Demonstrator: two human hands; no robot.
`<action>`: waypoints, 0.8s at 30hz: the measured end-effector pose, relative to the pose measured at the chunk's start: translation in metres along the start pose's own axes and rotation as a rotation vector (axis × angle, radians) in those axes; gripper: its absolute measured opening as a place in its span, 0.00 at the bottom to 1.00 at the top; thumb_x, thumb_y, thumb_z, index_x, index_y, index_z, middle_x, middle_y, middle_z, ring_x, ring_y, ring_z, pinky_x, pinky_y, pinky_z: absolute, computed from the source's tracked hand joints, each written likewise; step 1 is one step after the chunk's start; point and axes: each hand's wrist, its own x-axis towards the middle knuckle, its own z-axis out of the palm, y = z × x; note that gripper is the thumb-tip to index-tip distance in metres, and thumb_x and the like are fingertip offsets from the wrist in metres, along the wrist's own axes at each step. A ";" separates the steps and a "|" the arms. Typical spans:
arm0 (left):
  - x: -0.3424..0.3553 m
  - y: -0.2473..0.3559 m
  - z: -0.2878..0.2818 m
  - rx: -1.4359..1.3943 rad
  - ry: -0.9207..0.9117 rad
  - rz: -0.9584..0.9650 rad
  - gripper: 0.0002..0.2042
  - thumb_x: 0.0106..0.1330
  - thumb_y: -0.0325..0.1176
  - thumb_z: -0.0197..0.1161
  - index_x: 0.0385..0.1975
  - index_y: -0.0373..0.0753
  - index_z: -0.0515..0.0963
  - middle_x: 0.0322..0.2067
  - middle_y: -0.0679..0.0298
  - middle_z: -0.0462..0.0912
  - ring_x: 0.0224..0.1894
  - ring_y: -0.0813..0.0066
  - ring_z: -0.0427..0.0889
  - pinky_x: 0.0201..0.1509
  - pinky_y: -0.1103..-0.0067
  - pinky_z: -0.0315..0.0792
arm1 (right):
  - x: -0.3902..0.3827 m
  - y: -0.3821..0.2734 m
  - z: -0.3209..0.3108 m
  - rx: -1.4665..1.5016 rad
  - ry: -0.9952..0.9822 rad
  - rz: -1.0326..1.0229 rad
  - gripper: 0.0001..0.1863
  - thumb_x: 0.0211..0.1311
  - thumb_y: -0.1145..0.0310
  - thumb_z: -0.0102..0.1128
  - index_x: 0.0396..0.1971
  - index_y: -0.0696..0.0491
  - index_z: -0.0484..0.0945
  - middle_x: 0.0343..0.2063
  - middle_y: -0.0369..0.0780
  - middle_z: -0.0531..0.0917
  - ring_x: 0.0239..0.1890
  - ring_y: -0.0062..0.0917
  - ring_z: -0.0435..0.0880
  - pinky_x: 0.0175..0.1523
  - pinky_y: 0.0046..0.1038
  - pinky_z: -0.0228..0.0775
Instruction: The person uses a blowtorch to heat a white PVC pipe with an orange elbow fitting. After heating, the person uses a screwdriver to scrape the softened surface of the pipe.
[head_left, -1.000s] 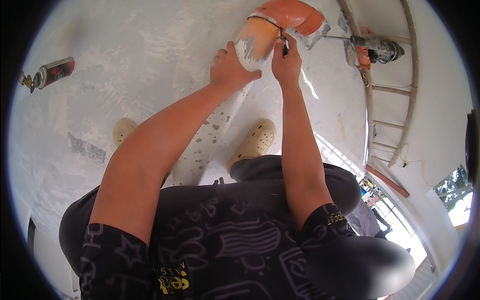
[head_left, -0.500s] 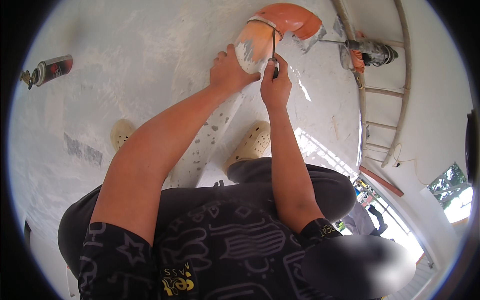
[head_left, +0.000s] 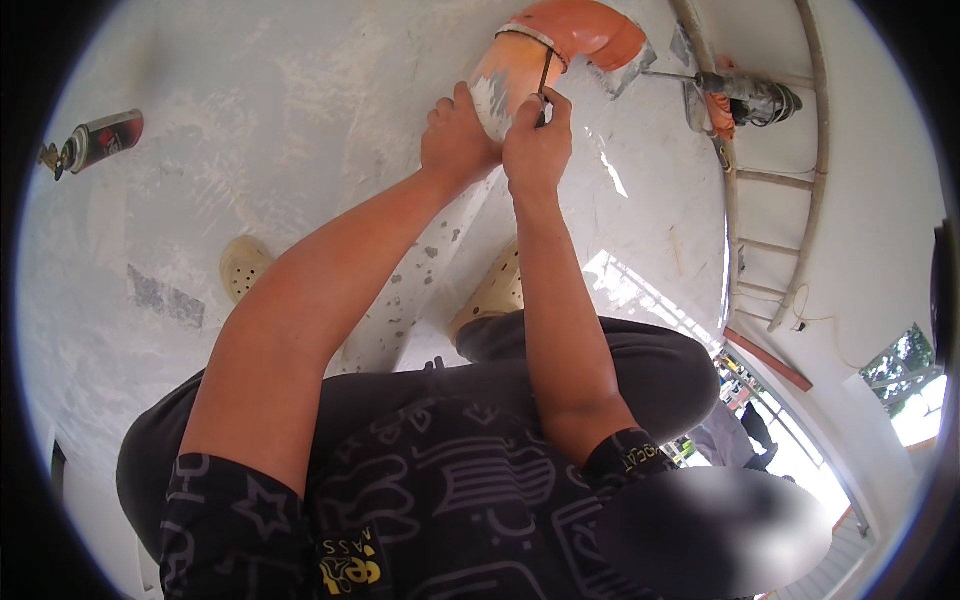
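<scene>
A long pipe (head_left: pixel 497 93), orange at its far end and whitish and paint-spotted toward me, lies on the floor between my feet. An orange pipe elbow (head_left: pixel 577 35) sits on its far end and bends right. My left hand (head_left: pixel 458 140) is wrapped round the pipe, its thumb partly hidden by my right hand. A screwdriver (head_left: pixel 546 72) is gripped in my right hand (head_left: pixel 538 148), which rests close beside the left one. The thin shaft points away from me, its tip at the seam where the elbow's rim meets the pipe.
A gas canister with a torch head (head_left: pixel 105 140) lies at the far left. On the right, a power drill (head_left: pixel 745 100) lies by a wooden ladder (head_left: pixel 778 182). Beige clogs (head_left: pixel 243 268) are on my feet, either side of the pipe. A reddish bar (head_left: pixel 768 358) lies by the wall.
My right hand and the screwdriver have shifted slightly left and toward me, closer to my left hand. The shaft leans a little more. My left hand stays on the pipe.
</scene>
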 end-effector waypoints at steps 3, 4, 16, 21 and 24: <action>0.002 -0.003 0.003 0.010 -0.001 0.011 0.58 0.53 0.54 0.82 0.78 0.32 0.53 0.62 0.42 0.73 0.67 0.43 0.74 0.65 0.58 0.80 | 0.004 -0.001 0.008 0.100 0.039 -0.005 0.21 0.80 0.58 0.55 0.64 0.55 0.76 0.41 0.48 0.88 0.37 0.35 0.88 0.46 0.39 0.80; 0.003 -0.004 0.003 0.020 -0.006 0.012 0.58 0.54 0.53 0.82 0.78 0.32 0.53 0.62 0.41 0.73 0.67 0.43 0.74 0.65 0.58 0.80 | 0.006 -0.003 0.008 0.166 0.000 0.091 0.21 0.80 0.60 0.54 0.64 0.56 0.75 0.45 0.50 0.88 0.39 0.39 0.89 0.49 0.40 0.81; 0.001 0.003 -0.004 0.011 -0.035 -0.006 0.60 0.48 0.59 0.83 0.76 0.32 0.56 0.61 0.43 0.74 0.66 0.45 0.76 0.61 0.58 0.82 | 0.021 0.031 -0.031 -0.493 -0.055 -0.202 0.20 0.81 0.56 0.55 0.66 0.44 0.78 0.36 0.45 0.93 0.40 0.43 0.94 0.48 0.43 0.84; 0.001 0.001 -0.002 0.026 -0.016 -0.004 0.60 0.49 0.62 0.83 0.76 0.35 0.57 0.63 0.44 0.74 0.67 0.45 0.77 0.63 0.56 0.80 | 0.034 0.041 -0.049 -0.529 -0.070 -0.350 0.19 0.82 0.56 0.56 0.65 0.44 0.79 0.33 0.44 0.92 0.38 0.40 0.93 0.46 0.42 0.84; 0.001 0.002 -0.002 0.018 -0.030 -0.016 0.61 0.49 0.63 0.83 0.76 0.34 0.57 0.63 0.45 0.74 0.67 0.45 0.77 0.62 0.57 0.80 | 0.019 0.032 -0.032 -0.100 -0.102 -0.161 0.20 0.83 0.55 0.56 0.64 0.50 0.78 0.25 0.40 0.85 0.24 0.27 0.83 0.35 0.35 0.77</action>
